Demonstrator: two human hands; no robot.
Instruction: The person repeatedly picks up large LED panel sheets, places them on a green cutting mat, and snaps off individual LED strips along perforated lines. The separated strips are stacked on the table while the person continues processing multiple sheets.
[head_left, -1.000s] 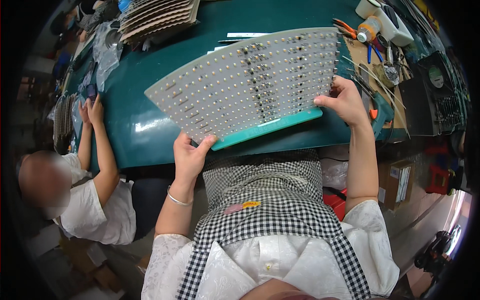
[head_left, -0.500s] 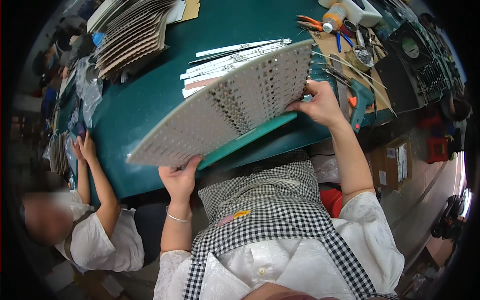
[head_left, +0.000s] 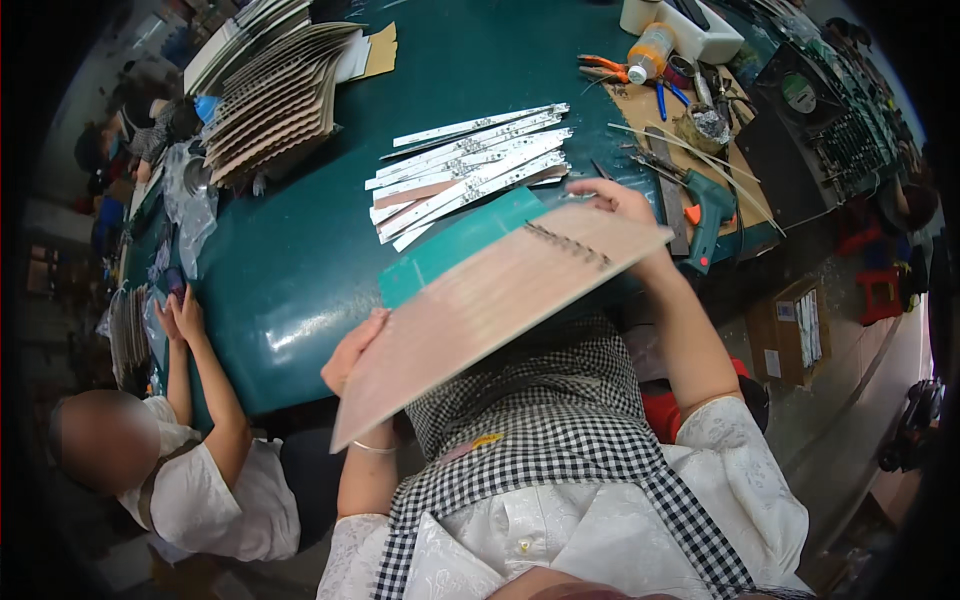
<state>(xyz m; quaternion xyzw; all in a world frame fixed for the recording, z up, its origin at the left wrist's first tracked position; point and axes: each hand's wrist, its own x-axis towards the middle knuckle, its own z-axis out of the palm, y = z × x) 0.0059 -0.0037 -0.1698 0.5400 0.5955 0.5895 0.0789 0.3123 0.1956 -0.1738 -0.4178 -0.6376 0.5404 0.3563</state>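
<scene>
My left hand (head_left: 354, 350) grips the left part of a large, flat pinkish-beige board (head_left: 480, 320), fingers at its far edge. Near the far right corner, my right hand (head_left: 625, 207) holds the same board, partly hidden behind it, with one finger stretched out. The board is tilted over my lap and slightly blurred; a short row of small dark parts shows near its far right edge. Just beyond it a green sheet (head_left: 460, 245) lies on the table. Several narrow white circuit board strips (head_left: 470, 165) with small dark parts lie in a loose pile past the sheet.
A green glue gun (head_left: 708, 215), orange-handled pliers (head_left: 605, 68) and an orange bottle (head_left: 650, 50) lie at the right. Stacked brown corrugated dividers (head_left: 275, 100) stand far left. A co-worker (head_left: 200, 450) sits at the left. An open carton (head_left: 790, 330) stands on the floor at right.
The board has turned over toward me: its part-studded face has gone from view, and a plainer pinkish face shows. It has come nearer my body, uncovering the green sheet and the strips.
</scene>
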